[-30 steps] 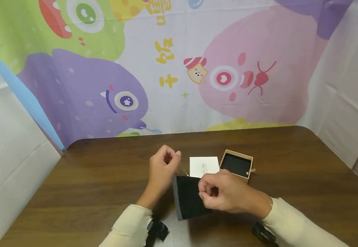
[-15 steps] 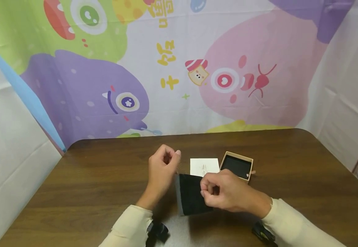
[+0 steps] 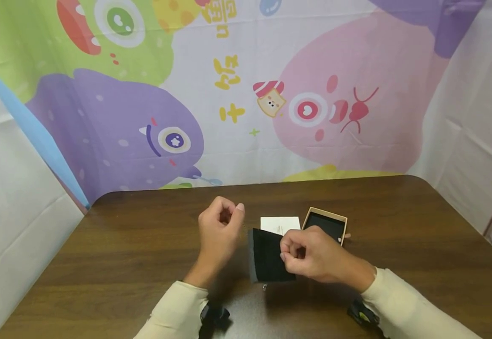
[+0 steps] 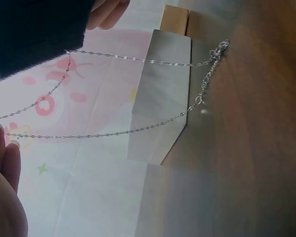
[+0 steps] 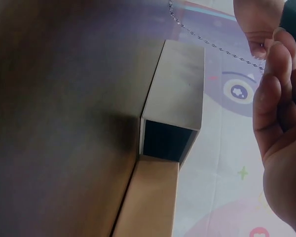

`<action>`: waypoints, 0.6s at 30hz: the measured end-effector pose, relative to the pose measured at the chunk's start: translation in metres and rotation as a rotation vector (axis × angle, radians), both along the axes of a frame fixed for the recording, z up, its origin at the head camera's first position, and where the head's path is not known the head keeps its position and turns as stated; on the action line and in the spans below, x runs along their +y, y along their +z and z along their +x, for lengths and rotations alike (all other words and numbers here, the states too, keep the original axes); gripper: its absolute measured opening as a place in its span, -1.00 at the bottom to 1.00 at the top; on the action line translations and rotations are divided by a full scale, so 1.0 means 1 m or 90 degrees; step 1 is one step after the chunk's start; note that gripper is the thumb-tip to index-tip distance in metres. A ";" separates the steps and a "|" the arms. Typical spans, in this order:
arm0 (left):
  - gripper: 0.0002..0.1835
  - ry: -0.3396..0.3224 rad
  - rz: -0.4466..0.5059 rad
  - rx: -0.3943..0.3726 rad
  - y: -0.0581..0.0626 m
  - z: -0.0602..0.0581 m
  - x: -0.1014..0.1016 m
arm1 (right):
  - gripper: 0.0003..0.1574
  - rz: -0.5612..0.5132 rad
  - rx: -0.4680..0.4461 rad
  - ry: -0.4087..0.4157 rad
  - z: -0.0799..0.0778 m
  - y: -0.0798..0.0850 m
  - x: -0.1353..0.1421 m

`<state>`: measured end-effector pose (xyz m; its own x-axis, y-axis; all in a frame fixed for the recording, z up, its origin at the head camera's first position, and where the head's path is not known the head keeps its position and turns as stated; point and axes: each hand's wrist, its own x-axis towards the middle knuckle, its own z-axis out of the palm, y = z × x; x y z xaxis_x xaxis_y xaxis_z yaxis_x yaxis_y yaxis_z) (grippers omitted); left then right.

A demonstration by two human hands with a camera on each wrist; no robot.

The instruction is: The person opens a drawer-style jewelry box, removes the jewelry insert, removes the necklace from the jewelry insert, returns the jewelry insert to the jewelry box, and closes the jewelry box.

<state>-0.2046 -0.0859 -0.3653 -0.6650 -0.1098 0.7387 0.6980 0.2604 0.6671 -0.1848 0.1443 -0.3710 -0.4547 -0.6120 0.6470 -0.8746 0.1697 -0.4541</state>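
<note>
My left hand (image 3: pixel 220 238) pinches a thin silver chain necklace (image 4: pixel 103 135) between thumb and curled fingers. My right hand (image 3: pixel 322 256) grips the right side of a black velvety pad (image 3: pixel 269 256), tilted above the table. In the left wrist view, one strand of the necklace runs to the pad's corner, and a loop hangs beneath with a bunched, sparkling end. That small end shows just below the pad in the head view. How the necklace fastens to the pad is hidden.
Behind the pad lies a white box sleeve (image 3: pixel 276 224) with faint lettering, its dark hollow end visible in the right wrist view. Beside it sits a tan drawer box (image 3: pixel 329 213) with a black lining and a small ribbon tab. A cartoon-printed cloth (image 3: pixel 246 155) hangs beyond the brown table (image 3: pixel 123 263).
The pad has risen slightly and shifted right with my right hand. My left hand has moved a little left and up. The necklace's hanging end now shows below the pad.
</note>
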 end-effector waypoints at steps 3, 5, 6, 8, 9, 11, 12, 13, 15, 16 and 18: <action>-0.74 0.000 0.005 0.021 0.004 0.001 -0.001 | -0.65 0.006 -0.013 -0.013 0.000 -0.001 0.001; -0.73 0.001 0.007 0.035 0.006 0.001 -0.002 | -0.65 0.012 -0.017 -0.017 -0.001 -0.001 0.001; -0.73 0.001 0.007 0.040 0.007 0.001 -0.002 | -0.65 0.013 -0.017 -0.017 -0.001 -0.001 0.002; -0.73 0.004 0.008 0.048 0.008 0.001 -0.003 | -0.65 0.017 -0.017 -0.017 -0.001 -0.001 0.002; -0.74 0.005 0.009 0.051 0.009 0.001 -0.004 | -0.65 0.020 -0.018 -0.018 -0.001 -0.001 0.002; -0.74 0.005 0.014 0.058 0.010 0.001 -0.005 | -0.65 0.022 -0.020 -0.018 -0.002 -0.002 0.002; -0.74 0.006 0.015 0.061 0.011 0.001 -0.005 | -0.65 0.023 -0.023 -0.019 -0.002 -0.002 0.003; -0.75 0.008 0.016 0.065 0.012 0.001 -0.005 | -0.65 0.025 -0.025 -0.019 -0.002 -0.002 0.003; -0.75 0.008 0.021 0.072 0.016 0.004 -0.004 | -0.65 0.027 -0.029 -0.020 -0.002 -0.003 0.003; -0.75 0.007 0.024 0.075 0.018 0.005 -0.003 | -0.65 0.027 -0.030 -0.020 -0.002 -0.003 0.003; -0.75 0.006 0.027 0.078 0.023 0.009 -0.002 | -0.66 0.028 -0.031 -0.021 -0.002 -0.003 0.003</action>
<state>-0.1958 -0.0879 -0.3425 -0.5692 -0.1484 0.8087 0.7724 0.2408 0.5877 -0.1870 0.1472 -0.3736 -0.5055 -0.6233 0.5966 -0.8453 0.2191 -0.4872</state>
